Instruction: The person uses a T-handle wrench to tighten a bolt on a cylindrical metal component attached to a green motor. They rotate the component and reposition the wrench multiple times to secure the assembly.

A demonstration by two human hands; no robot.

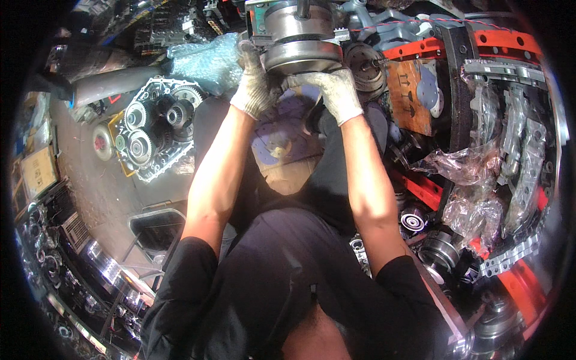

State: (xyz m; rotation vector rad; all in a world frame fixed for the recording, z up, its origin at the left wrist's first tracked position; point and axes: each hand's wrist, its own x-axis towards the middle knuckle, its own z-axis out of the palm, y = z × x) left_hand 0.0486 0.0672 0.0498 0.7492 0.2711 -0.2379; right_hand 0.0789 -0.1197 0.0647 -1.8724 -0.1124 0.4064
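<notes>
A round grey metal drum assembly (pixel 300 33) with a central shaft stands at the top middle, on a workbench. My left hand (pixel 255 84), in a white knit glove, grips its lower left rim. My right hand (pixel 333 90), also gloved, holds the lower right rim from beneath. Both bare forearms reach up from the bottom over my dark clothing. The underside of the drum is hidden by my gloves.
An open gearbox housing (pixel 156 129) with several gears lies on the floor at left. Bubble wrap (pixel 207 60) sits behind it. Red shelving (pixel 498 42) at right holds bagged metal parts (pixel 474 174) and round metal parts (pixel 441 252). A black bin (pixel 153 231) stands lower left.
</notes>
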